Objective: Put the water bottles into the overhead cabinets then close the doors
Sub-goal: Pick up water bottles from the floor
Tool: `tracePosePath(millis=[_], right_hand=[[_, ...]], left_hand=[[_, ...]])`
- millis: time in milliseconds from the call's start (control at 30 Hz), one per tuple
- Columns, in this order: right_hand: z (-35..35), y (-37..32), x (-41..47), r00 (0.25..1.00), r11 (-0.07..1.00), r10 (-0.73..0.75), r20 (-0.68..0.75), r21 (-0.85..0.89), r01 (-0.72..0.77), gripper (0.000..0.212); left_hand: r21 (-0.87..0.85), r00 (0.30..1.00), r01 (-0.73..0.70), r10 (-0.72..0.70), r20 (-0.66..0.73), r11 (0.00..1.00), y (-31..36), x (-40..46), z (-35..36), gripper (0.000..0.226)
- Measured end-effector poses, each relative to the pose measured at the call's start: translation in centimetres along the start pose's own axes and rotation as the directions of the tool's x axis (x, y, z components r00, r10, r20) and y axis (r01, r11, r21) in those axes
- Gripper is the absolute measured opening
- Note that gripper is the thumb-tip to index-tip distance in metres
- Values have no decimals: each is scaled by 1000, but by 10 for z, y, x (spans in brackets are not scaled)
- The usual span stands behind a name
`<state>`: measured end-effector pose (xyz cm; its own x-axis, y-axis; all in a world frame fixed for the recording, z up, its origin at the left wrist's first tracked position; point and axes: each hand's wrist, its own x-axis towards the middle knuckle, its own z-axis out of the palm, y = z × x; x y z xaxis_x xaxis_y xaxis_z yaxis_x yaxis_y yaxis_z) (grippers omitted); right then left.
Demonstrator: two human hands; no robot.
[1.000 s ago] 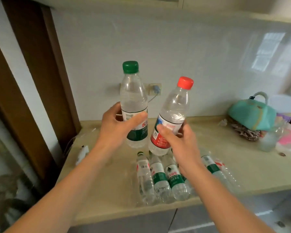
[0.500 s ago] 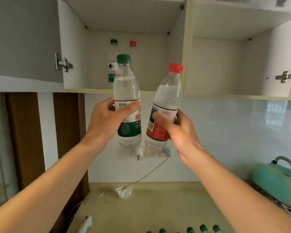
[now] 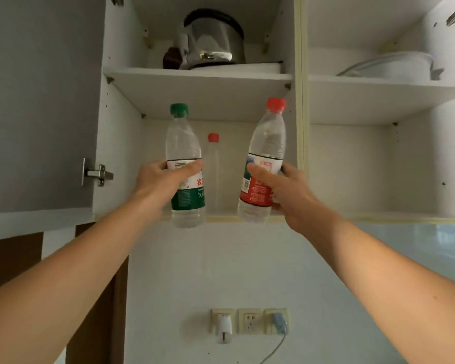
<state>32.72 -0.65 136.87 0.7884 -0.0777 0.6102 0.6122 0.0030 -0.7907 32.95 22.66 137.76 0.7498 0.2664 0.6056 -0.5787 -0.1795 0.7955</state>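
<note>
My left hand (image 3: pixel 163 183) grips a green-capped water bottle (image 3: pixel 183 143) with a green label, held upright at the front edge of the left cabinet's lower shelf (image 3: pixel 221 218). My right hand (image 3: pixel 284 190) grips a red-capped water bottle (image 3: pixel 268 143) with a red label, tilted slightly right, at the same opening. Another red-capped bottle (image 3: pixel 212 164) stands at the back of that shelf between the two held ones. The left cabinet door (image 3: pixel 40 106) stands open.
A steel pot (image 3: pixel 210 40) sits on the left cabinet's upper shelf. The right cabinet (image 3: pixel 373 166) is open, with a white dish (image 3: pixel 394 67) on its upper shelf. Wall sockets (image 3: pixel 248 321) with plugs lie below on the tiled wall.
Both hands have risen with their bottles toward the left cabinet's lower shelf and moved apart. The view has tilted up, so the counter and the bottles lying on it are out of sight.
</note>
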Motion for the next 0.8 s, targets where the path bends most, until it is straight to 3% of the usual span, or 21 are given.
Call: tracePosePath(millis=[233, 467, 600, 800], right_hand=[[20, 20, 65, 993, 994, 69, -91, -81, -77, 34], [24, 44, 99, 980, 965, 143, -139, -198, -169, 49], [21, 50, 110, 978, 933, 140, -156, -311, -183, 51], [14, 73, 125, 983, 911, 62, -171, -393, -126, 49]], left_hand=[[99, 1000, 21, -22, 14, 995, -24, 69, 29, 33], [263, 998, -35, 20, 61, 964, -46, 102, 54, 52], [348, 991, -73, 28, 133, 935, -55, 114, 74, 40], [338, 982, -93, 30, 188, 936, -75, 132, 96, 34]])
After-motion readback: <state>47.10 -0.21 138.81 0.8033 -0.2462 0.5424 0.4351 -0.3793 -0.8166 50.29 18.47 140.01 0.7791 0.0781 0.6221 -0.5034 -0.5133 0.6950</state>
